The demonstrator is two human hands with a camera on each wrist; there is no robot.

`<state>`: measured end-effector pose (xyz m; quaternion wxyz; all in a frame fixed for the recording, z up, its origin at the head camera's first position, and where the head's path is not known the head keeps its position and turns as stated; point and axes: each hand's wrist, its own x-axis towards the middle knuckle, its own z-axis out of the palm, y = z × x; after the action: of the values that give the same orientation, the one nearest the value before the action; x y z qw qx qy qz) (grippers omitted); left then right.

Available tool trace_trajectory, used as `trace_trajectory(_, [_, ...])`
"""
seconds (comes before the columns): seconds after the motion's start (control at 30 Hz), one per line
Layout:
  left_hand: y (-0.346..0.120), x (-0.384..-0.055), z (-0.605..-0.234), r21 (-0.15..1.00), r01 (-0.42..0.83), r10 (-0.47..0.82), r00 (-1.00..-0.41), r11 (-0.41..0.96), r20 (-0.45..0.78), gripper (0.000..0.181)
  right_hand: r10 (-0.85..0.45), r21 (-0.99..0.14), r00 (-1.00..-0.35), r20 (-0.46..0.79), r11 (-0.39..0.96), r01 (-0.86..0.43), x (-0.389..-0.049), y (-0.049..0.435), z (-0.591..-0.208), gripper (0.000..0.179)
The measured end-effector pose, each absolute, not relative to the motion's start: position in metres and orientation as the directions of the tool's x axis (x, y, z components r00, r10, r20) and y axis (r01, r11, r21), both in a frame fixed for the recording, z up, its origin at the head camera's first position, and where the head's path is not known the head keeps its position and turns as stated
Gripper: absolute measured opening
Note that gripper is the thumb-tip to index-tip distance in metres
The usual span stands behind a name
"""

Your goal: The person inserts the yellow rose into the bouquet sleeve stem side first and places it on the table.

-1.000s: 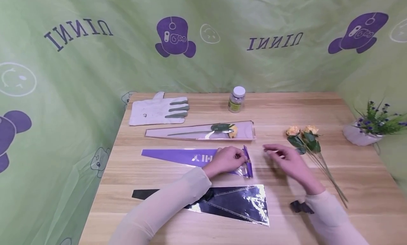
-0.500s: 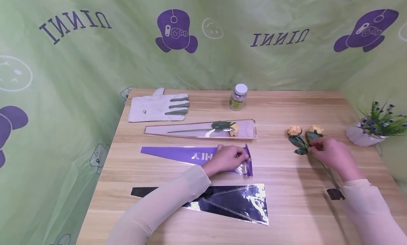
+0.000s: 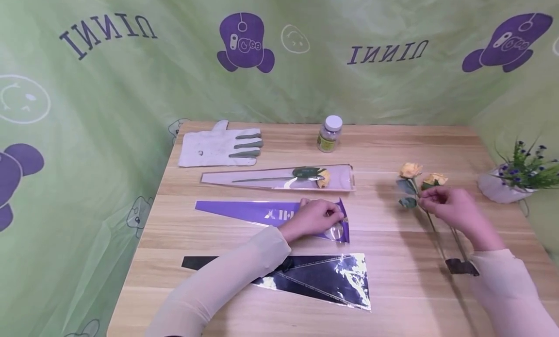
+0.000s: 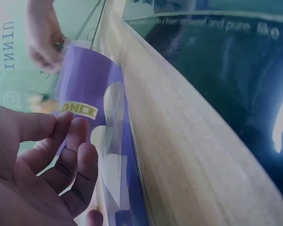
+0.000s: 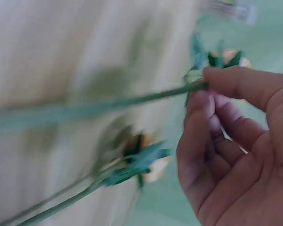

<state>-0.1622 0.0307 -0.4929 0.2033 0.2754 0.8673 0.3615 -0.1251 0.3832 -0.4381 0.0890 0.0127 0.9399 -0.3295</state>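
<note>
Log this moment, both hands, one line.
left hand: pinches purple tapered film sleeve at wide end; right hand: pinches slender green stem of peach rose

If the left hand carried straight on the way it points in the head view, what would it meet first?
Past the purple sleeve it pinches, the left hand would probably first reach the rose leaves beside the right hand; their height is unclear, so it might pass beneath.

Right fingers (image 3: pixel 429 204) apparently pinch a rose stem (image 3: pixel 434 230); left fingers (image 3: pixel 335 214), a purple wrapper (image 3: pixel 253 212).
</note>
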Motion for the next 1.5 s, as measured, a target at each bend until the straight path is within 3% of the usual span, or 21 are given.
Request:
trace_trajectory(0.1, [0.031, -0.163, -0.494, 0.741, 0.326, 0.623, -0.767, 0.587, -0.155, 0.02, -0.002, -0.812, -0.984, -0.18, 0.565, 0.148, -0.119, 0.372, -0.423, 0.029])
trace_trajectory(0.2, [0.031, -0.164, -0.495, 0.745, 0.316, 0.616, -0.772, 0.587, -0.157, 0.019, 0.017, -0.956, -0.987, -0.162, 0.245, 0.161, -0.112, 0.359, -0.413, 0.015])
trace_trajectory(0.27, [0.032, -0.165, -0.495, 0.754, 0.308, 0.615, -0.773, 0.58, -0.157, 0.019, 0.031, -0.992, -0.992, -0.126, 0.02, 0.126, -0.108, 0.35, -0.409, 0.008])
trace_trajectory(0.33, [0.032, -0.166, -0.495, 0.76, 0.304, 0.613, -0.775, 0.574, -0.154, 0.019, 0.048, -0.982, -0.996, -0.076, -0.177, 0.066, -0.104, 0.34, -0.406, 0.012])
trace_trajectory(0.43, [0.033, -0.167, -0.493, 0.764, 0.308, 0.616, -0.774, 0.567, -0.144, 0.02, 0.089, -0.94, -0.996, -0.001, -0.34, -0.03, -0.103, 0.324, -0.404, 0.016])
trace_trajectory(0.57, [0.034, -0.167, -0.491, 0.764, 0.312, 0.616, -0.775, 0.564, -0.138, 0.02, 0.183, -0.912, -0.982, 0.056, -0.39, -0.125, -0.106, 0.309, -0.406, 0.013])
trace_trajectory(0.93, [0.034, -0.168, -0.492, 0.79, 0.288, 0.624, -0.767, 0.542, -0.148, 0.02, 0.502, -0.926, -0.86, 0.092, -0.274, -0.26, -0.108, 0.306, -0.414, 0.015])
trace_trajectory(1.23, [0.038, -0.166, -0.489, 0.791, 0.308, 0.634, -0.763, 0.528, -0.126, 0.02, 0.564, -0.947, -0.825, 0.04, -0.243, -0.212, -0.105, 0.302, -0.428, 0.025])
trace_trajectory(1.5, [0.039, -0.166, -0.492, 0.792, 0.303, 0.632, -0.764, 0.531, -0.132, 0.019, 0.494, -0.924, -0.858, -0.144, -0.378, -0.063, -0.104, 0.298, -0.456, 0.026])
